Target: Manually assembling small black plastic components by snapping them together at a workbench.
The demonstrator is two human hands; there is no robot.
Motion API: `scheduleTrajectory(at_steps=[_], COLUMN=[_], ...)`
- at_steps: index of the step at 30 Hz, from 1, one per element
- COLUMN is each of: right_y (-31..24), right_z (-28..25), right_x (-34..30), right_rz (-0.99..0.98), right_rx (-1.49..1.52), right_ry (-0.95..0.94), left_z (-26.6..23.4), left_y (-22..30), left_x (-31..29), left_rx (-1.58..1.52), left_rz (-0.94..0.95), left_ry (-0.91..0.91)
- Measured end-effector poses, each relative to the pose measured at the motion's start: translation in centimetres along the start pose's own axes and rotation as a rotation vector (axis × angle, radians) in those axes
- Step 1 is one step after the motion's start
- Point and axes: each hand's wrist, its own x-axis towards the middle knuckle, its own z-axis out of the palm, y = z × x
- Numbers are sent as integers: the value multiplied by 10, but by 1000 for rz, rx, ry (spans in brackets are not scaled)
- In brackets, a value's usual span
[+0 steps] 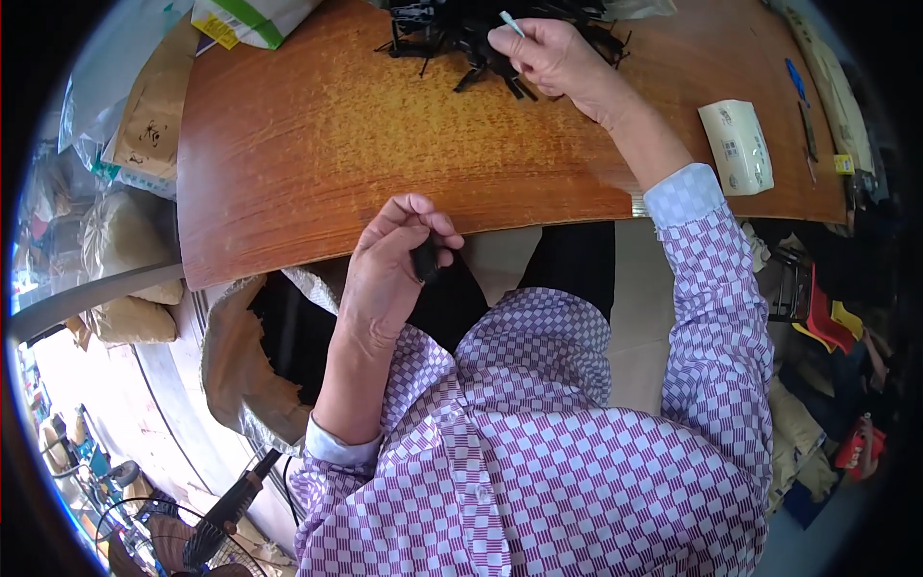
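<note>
My left hand [380, 274] is just off the table's near edge, over my lap. Its fingers are curled around a small black piece [424, 260] whose exact kind I cannot make out. Farther off, my right hand [562, 67] is at the front of a heap of black strip-like parts [423, 34] on the far side of the table. A thin pale stick-like thing [511, 24] pokes up from between its thumb and fingers. Whether that hand also grips one of the black strips is hidden.
The wooden table [288, 192] has a worn surface. On its right lie a white printed packet [737, 146] and a blue-handled tool [796, 79]. A green-and-white bag [255, 21] is at the far left. Below the left edge stands an open sack [236, 361] with black contents.
</note>
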Motion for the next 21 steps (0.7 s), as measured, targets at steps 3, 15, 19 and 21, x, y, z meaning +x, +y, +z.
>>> scheduleTrajectory(at_steps=[3,15,19,21], right_y=[-2,-10,-6,-7], right_z=[14,100,107,109], right_x=[6,-29,-40,-46], right_rz=[139,258,200,174], right_rx=[389,610,640,576], right_ry=[-65,-23,-36,-35], left_z=[-9,13,-1,-1], left_y=[10,39,33,33], left_x=[12,42,42,42], left_rx=[193,986,731,605], left_rz=[155,558,546,562], left_ry=[-4,179,137,53])
